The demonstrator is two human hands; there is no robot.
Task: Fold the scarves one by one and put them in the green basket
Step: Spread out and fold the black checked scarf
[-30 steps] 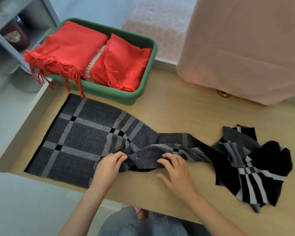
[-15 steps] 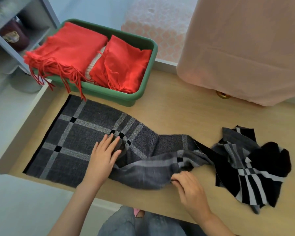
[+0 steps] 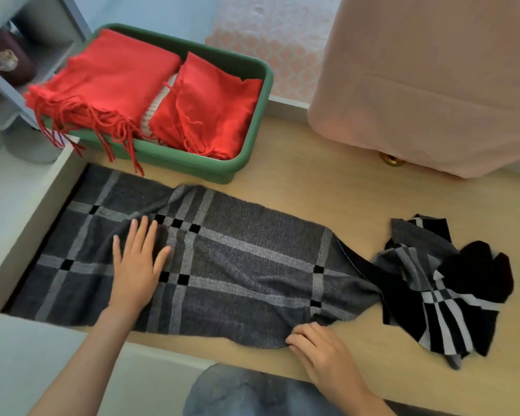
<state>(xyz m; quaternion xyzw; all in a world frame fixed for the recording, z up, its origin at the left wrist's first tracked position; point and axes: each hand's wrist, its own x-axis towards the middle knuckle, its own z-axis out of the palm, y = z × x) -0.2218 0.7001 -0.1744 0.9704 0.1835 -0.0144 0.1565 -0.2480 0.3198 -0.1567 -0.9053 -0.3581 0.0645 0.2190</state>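
Observation:
A grey plaid scarf (image 3: 246, 271) lies spread along the wooden table, its right end bunched in a black-and-white heap (image 3: 451, 292). My left hand (image 3: 138, 265) rests flat on the scarf's left half, fingers straight. At the near edge my right hand (image 3: 318, 352) pinches the scarf's front hem with curled fingers. The green basket (image 3: 252, 139) stands at the back left and holds two folded red scarves (image 3: 114, 79), with a white knit piece between them. Red fringe hangs over the basket's front rim.
A pink cloth-covered object (image 3: 433, 79) stands at the back right of the table (image 3: 327, 181). A grey shelf unit (image 3: 27, 55) with a dark jar is at the far left. My knees in jeans show below the table's near edge.
The crumpled middle of the scarf has been pulled flat. My right hand drew the front hem toward me and to the right; my left hand went from gripping cloth to lying flat on it.

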